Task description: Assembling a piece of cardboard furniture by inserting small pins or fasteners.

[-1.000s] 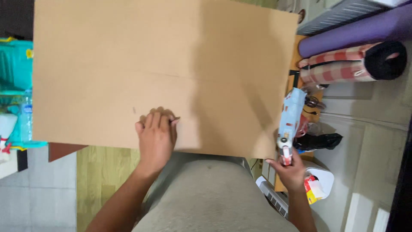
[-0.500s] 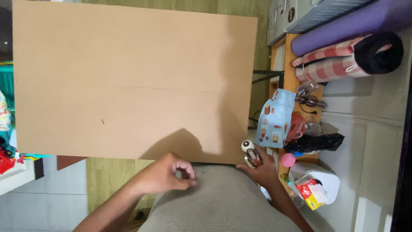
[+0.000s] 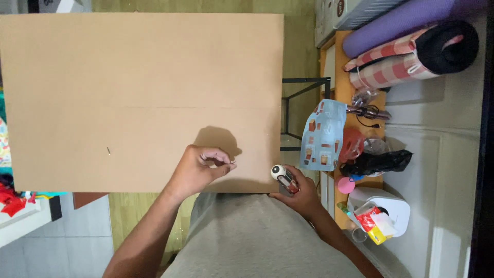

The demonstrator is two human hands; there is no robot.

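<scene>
Both hands lie at the cardboard sheet's (image 3: 139,98) near edge, shelf (image 3: 337,67) to its right.

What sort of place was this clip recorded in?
Most likely a room in a home used for craft work. A big cardboard sheet covers the work surface, rolled mats lie by the wall, and a small wooden shelf holds household clutter, including a black bag and a tissue box.

A flat light-blue pkg (image 3: 323,135) w/ small red and white pics is sticking up just beside the big brown cardboard sheet's right edge. A red and yellow packet (image 3: 371,225) is sitting in a white tub near the bottom right. Cardboard boxes w/ a round red label (image 3: 340,7) are standing at the top.
</scene>
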